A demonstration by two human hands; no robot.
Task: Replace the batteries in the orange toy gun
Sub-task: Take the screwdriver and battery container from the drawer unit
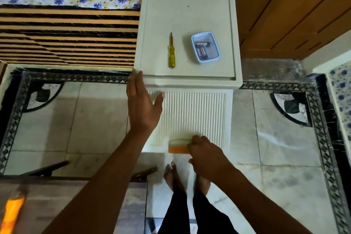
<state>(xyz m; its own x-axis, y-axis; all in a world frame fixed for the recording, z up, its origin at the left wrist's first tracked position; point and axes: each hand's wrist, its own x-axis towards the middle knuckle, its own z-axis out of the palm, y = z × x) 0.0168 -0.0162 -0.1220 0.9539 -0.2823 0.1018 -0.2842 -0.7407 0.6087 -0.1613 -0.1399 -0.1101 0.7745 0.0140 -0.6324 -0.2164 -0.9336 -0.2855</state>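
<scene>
**A:** Head view, item by item, please.

**B:** I log a white counter point(190, 15), square, with a raised rim. On it: one yellow-handled screwdriver point(171, 51), lying lengthwise; one small blue tray point(216, 43) to its right, holding batteries point(201, 51), count unclear.

**A:** Hands?

**B:** Left hand point(143, 104): fingers straight and spread, holding nothing, fingertips at the counter's near left corner. Right hand point(206, 153): fingers curled round an orange and white piece point(177, 147), low in front of the counter's ribbed face. I cannot tell whether that piece belongs to the toy.

**A:** And the toy gun?

**B:** An orange object point(12, 213) sits at the bottom-left edge, blurred. I judge it is the orange toy gun, but I cannot confirm it. It is well apart from both hands.

**A:** Step in hand?

**B:** I judge setup: bringing everything onto the counter. To do it well, I would set the toy flat beside the screwdriver with its battery door facing up, keep the tray within reach, and drop any loose screw into the tray so it does not roll off.
</scene>
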